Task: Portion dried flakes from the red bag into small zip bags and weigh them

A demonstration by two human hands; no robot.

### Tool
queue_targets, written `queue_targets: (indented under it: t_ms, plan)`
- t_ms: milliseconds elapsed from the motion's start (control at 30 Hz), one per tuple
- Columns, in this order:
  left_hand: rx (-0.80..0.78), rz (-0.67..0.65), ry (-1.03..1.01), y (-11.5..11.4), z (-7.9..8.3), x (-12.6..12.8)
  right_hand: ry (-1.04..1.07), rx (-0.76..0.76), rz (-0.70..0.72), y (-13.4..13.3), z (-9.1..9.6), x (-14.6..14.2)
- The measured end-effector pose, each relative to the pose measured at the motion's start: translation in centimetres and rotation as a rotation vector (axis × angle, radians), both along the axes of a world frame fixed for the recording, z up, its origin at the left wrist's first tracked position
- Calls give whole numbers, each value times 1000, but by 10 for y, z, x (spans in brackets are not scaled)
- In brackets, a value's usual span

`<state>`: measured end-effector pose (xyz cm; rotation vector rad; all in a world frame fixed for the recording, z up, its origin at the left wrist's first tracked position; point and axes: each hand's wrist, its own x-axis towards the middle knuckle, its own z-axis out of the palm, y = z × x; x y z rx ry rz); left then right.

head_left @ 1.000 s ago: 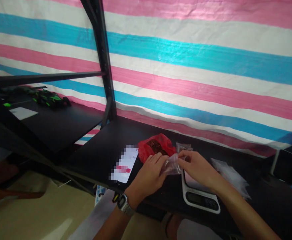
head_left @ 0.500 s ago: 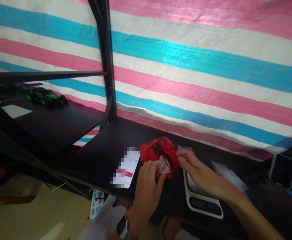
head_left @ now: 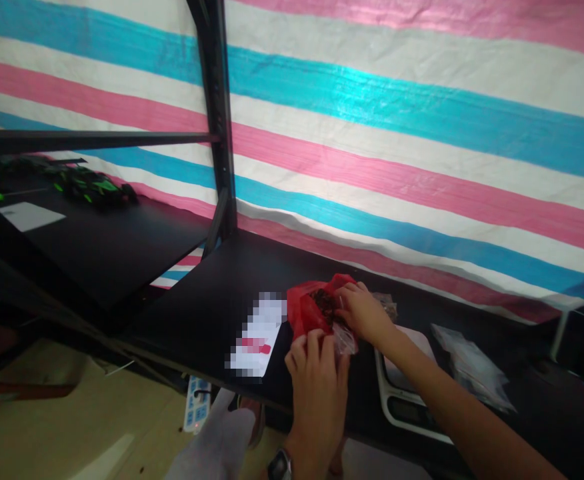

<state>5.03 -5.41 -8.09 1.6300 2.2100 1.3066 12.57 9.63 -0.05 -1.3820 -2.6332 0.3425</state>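
Note:
A red plastic bag (head_left: 302, 310) lies on the black shelf with its mouth spread, showing loose dark brown bits (head_left: 325, 301) inside. My left hand (head_left: 317, 373) is closed at the bag's near edge, holding a small clear plastic bag (head_left: 346, 340) that leans into the red one. Over the far right side of the opening, my right hand (head_left: 365, 312) reaches in with bent fingers among the brown bits. What those fingertips pinch is hidden. Under my right forearm sits a white digital scale (head_left: 389, 400), partly covered by the arm.
Left of the red bag lies a lit phone (head_left: 259, 340), its screen blurred out. Flat clear bags (head_left: 472, 367) lie right of the scale, and another clear packet (head_left: 387, 305) behind it. A dark-screened device (head_left: 579, 345) stands far right. A black post (head_left: 219, 120) rises at the back.
My right hand has moved left from beside the red bag into its opening. My left hand still holds the clear bag at the near edge. The view has shifted slightly.

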Motion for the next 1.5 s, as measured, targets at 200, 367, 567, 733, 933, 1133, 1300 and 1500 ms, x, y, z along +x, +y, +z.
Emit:
queue_targets:
  t_ms: [200,367,567,733,933,1133,1300,1500]
  plan:
    - [-38,-155,-134,-11,-22,29,-5,-74,-43,-8,-2,18]
    - [-8,-282,-284,-8,-10,22,114,-170,-150,-9,1,28]
    - [67,-382,-465,-3,-1,19,155,-298,-152,-7,3,37]
    - [129,-388,-615,5,3,16,205,-455,-152,-8,3,41]
    - [164,-409,-687,7,7,6,430,-745,-246,-16,2,39]
    - [115,-393,-693,6,2,7,496,-794,-297,-15,-1,37]
    - [126,-470,-704,10,8,3,538,-787,-299,-15,0,43]
    - [135,-606,-714,20,23,-11,610,-787,-290,-7,4,49]
